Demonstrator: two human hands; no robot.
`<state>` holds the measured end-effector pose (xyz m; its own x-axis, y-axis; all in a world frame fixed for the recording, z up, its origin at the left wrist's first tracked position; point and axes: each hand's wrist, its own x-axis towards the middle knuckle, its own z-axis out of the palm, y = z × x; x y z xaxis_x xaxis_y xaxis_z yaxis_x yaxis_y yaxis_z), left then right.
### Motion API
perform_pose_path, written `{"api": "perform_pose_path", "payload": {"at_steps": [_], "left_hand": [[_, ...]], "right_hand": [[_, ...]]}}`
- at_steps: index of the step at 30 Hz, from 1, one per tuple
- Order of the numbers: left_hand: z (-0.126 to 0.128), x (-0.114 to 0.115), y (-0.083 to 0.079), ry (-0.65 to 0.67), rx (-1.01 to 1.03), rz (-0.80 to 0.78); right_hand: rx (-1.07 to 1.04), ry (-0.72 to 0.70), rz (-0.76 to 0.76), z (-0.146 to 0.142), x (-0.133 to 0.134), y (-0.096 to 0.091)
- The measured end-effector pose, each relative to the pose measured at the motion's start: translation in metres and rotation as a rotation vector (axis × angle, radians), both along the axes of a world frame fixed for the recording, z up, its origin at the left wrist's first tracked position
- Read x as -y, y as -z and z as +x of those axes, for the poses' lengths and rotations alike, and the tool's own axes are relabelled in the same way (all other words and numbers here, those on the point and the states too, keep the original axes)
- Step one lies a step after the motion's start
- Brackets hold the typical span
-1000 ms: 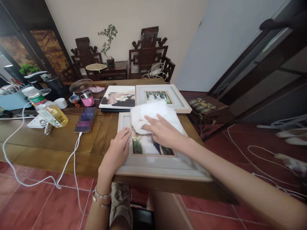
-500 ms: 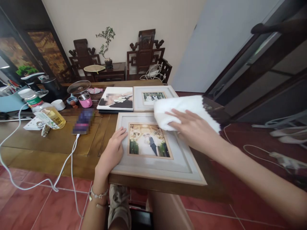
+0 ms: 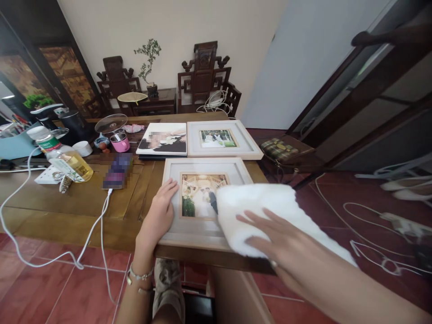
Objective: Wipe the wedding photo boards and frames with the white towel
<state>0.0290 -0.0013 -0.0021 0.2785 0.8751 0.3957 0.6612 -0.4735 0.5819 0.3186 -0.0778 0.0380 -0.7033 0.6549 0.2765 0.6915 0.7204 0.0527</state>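
A light wooden picture frame (image 3: pixel 192 238) with a wedding photo (image 3: pixel 199 198) lies flat at the table's front edge. My left hand (image 3: pixel 160 209) rests on its left border, fingers stretched out; the thumb is hidden. Over the frame's right part, my right hand (image 3: pixel 270 234) presses a folded white cloth (image 3: pixel 256 200), its fingers spread on top and a fold by the thumb. The cloth covers the right side of the photo and hangs past the frame's right edge. Behind lies a second framed photo (image 3: pixel 249 139), beside a photo album (image 3: pixel 162 137) on a dark one.
On the wooden table (image 3: pixel 101 225), left, are a charging phone (image 3: pixel 116 171) with a white cable, an oil bottle (image 3: pixel 72 164), a pink cup (image 3: pixel 120 142) and a glass lid (image 3: pixel 111 122). A plaid bag (image 3: pixel 281 148) sits beyond the right edge.
My right hand has drawn the cloth toward me, from the frame's upper right corner to its lower right. The rear framed photo is uncovered now. My left hand stays put.
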Motion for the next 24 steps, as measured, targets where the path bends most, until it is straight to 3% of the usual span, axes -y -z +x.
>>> {"api": "perform_pose_path", "payload": {"at_steps": [3,5,10,16,20,24], "left_hand": [[-0.001,0.0,0.0,0.013,-0.001,-0.003],[-0.002,0.001,-0.001,0.034,-0.005,-0.006],[-0.004,0.002,-0.004,0.053,-0.028,-0.022],[-0.004,0.002,-0.006,0.048,-0.028,-0.036],[-0.004,0.002,-0.003,0.032,-0.011,-0.03],[-0.003,0.001,-0.003,0.026,-0.007,-0.027]], "right_hand": [[-0.025,0.003,0.025,0.007,0.019,-0.001],[-0.031,0.027,0.012,0.007,0.016,0.001],[0.072,0.084,-0.005,0.001,-0.035,0.0],[0.112,0.236,0.184,-0.003,-0.103,-0.021],[0.154,0.193,0.164,-0.006,-0.12,-0.011],[0.095,0.146,0.062,-0.006,-0.109,0.007]]}}
